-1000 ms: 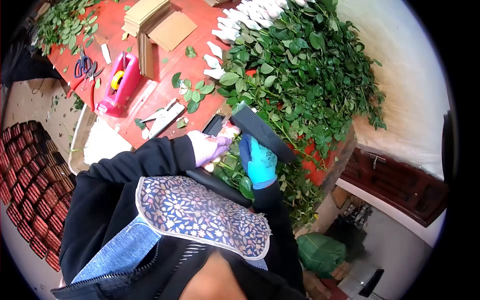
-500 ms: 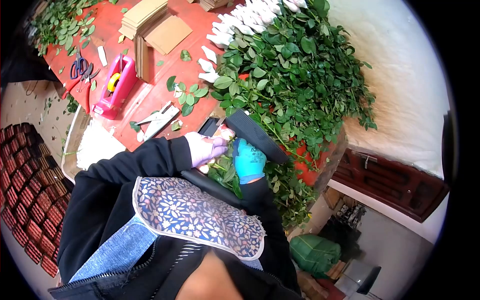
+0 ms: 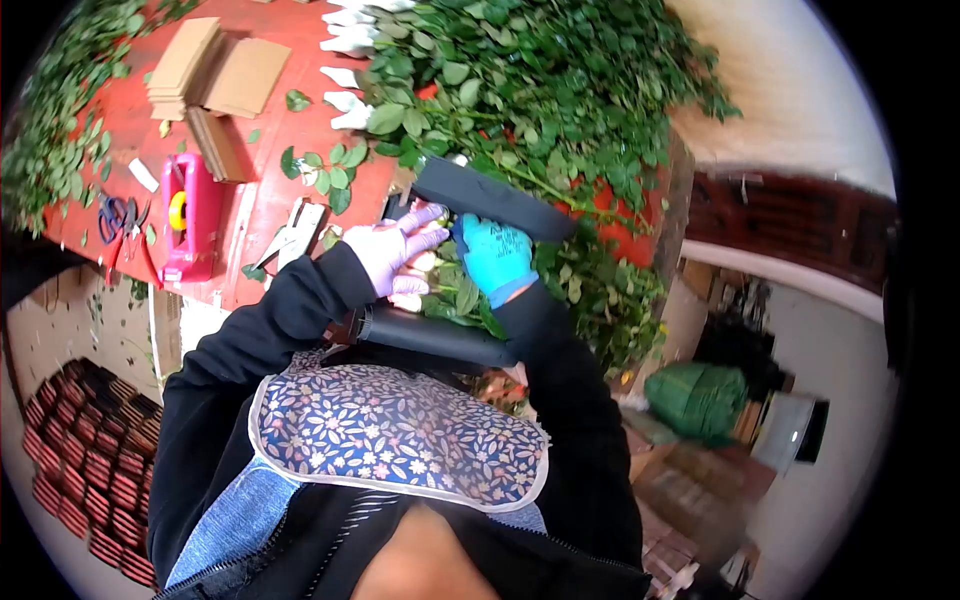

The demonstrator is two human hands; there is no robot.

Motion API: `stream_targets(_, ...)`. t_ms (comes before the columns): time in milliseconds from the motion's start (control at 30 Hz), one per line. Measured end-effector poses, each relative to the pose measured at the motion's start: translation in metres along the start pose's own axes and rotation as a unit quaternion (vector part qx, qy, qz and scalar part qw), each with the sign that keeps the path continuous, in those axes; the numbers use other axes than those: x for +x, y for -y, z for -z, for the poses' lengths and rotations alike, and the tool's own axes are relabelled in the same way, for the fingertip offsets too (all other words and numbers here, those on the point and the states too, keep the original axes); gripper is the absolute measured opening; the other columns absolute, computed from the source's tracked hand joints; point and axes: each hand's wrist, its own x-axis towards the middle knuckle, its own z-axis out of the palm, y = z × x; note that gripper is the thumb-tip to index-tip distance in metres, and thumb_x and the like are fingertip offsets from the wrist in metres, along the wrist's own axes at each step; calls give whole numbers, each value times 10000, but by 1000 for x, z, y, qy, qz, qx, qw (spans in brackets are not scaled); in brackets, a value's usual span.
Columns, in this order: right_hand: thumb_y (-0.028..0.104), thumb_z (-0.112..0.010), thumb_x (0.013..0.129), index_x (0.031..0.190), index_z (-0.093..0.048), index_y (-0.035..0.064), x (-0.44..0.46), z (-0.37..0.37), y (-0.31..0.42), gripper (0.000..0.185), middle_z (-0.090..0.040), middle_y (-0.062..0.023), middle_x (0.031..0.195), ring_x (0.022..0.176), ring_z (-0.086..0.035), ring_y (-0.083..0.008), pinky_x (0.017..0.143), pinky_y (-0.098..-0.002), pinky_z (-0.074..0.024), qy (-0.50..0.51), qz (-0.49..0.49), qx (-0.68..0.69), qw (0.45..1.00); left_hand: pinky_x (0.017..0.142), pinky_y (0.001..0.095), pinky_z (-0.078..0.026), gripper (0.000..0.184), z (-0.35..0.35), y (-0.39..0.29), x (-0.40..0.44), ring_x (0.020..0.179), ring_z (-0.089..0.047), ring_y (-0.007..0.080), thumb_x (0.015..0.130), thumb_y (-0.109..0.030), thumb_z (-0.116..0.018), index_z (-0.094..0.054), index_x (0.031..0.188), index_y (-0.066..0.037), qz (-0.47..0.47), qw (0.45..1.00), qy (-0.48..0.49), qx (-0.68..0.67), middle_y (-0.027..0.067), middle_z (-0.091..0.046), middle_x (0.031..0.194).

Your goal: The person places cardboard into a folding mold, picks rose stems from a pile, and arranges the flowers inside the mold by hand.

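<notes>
My left hand [image 3: 392, 252], in a pale purple glove, has its fingers spread over pale pink rose heads [image 3: 422, 262] beside a black padded holder. My right hand [image 3: 492, 255], in a blue glove, is curled close to the right of it; what its fingers hold is hidden. Green rose leaves [image 3: 465, 298] show below and between the hands. A dark ridged pad [image 3: 495, 198] slants just above both hands, and a black rounded bar [image 3: 435, 335] lies nearer my body.
Many leafy stems [image 3: 540, 90] with white-wrapped heads [image 3: 348, 108] cover the upper right of the red table [image 3: 262, 190]. At left are a pink tape dispenser [image 3: 193, 220], cardboard pieces [image 3: 245, 78], red-handled cutters [image 3: 130, 245] and a white-handled tool [image 3: 292, 235].
The view has swung, so the table items appear further left. My left hand's fingers have spread apart from their closer grouping by the rose head. My right hand remains curled near the pad.
</notes>
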Motion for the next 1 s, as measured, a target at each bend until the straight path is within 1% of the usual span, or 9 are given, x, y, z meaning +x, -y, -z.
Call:
stream_targets(133, 245, -629, 840, 861, -629, 88, 2, 7, -1, 159, -669, -154, 799, 730, -674, -342, 633, -495, -527, -6, -3, 51, 999, 895, 404, -554, 806, 6, 0, 5, 1156, -615, 340, 722, -323, -820, -475, 1436, -177, 3, 1000, 10, -4, 67, -314, 1587)
stream_targets(267, 297, -585, 921, 1214, -609, 79, -7, 50, -3, 366, -687, -157, 869, 765, -669, -351, 692, -472, -528, 64, 12, 150, 987, 905, 411, -550, 781, 10, 6, 10, 1158, -610, 342, 704, -304, -828, -502, 1399, -163, 20, 999, 25, -12, 64, -362, 1545)
stream_targets(367, 208, -655, 868, 1327, -563, 94, -33, 112, -7, 482, -654, -130, 1160, 1017, -634, -314, 844, -445, -505, -13, 36, 194, 980, 940, 416, -535, 759, 5, 22, 12, 1151, -603, 360, 729, -310, -804, -496, 1401, -139, 16, 999, 31, 9, 65, -348, 1545)
stream_targets(467, 329, -736, 791, 1439, -485, 142, -94, 140, -13, 719, -453, -123, 1476, 1347, -419, -345, 1066, -489, -364, 58, 5, 65, 996, 962, 433, -522, 751, 4, 34, 13, 1161, -599, 356, 730, -308, -802, -502, 1398, -143, 8, 1000, 25, -1, 72, -368, 1538)
stream_targets(633, 504, -757, 738, 1376, -532, 95, -209, 123, 13, 790, -423, -165, 1485, 1367, -396, -393, 1078, -523, -350, 81, 39, 43, 995, 1009, 449, -488, 735, -2, 25, 13, 1192, -581, 367, 725, -324, -808, -517, 1379, -155, -28, 1000, 8, -2, 99, -379, 1527)
stream_targets(700, 452, -772, 738, 1304, -570, 92, -226, 103, 27, 700, -473, -152, 1431, 1344, -425, -386, 1056, -520, -380, 15, 60, 70, 996, 1001, 451, -492, 730, -7, 28, 13, 1182, -584, 370, 726, -333, -810, -519, 1374, -163, -41, 999, -7, 24, 108, -381, 1522)
stream_targets(733, 312, -784, 744, 1196, -624, 99, -144, 74, 17, 525, -569, -120, 1320, 1244, -521, -347, 1008, -493, -431, 14, 68, 123, 990, 1007, 437, -497, 774, -21, 106, 30, 1213, -567, 377, 708, -271, -827, -501, 1396, -134, 11, 999, 39, -31, 134, -368, 1530)
stream_targets(867, 165, -698, 731, 1142, -665, 131, -124, 57, 0, 413, -639, -44, 1149, 1123, -570, -269, 998, -460, -439, -17, 79, 133, 988, 1020, 421, -496, 805, -28, 123, 31, 1261, -542, 373, 683, -220, -852, -508, 1405, -130, 3, 999, 32, -29, 155, -373, 1524)
stream_targets(1000, 248, -679, 788, 1244, -637, 171, -112, 74, -9, 465, -607, -55, 1242, 1199, -537, -286, 1036, -475, -413, 43, 111, 130, 984, 1003, 419, -505, 782, -25, 115, 32, 1248, -549, 371, 698, -245, -848, -511, 1394, -130, 17, 999, 35, -36, 151, -380, 1517)
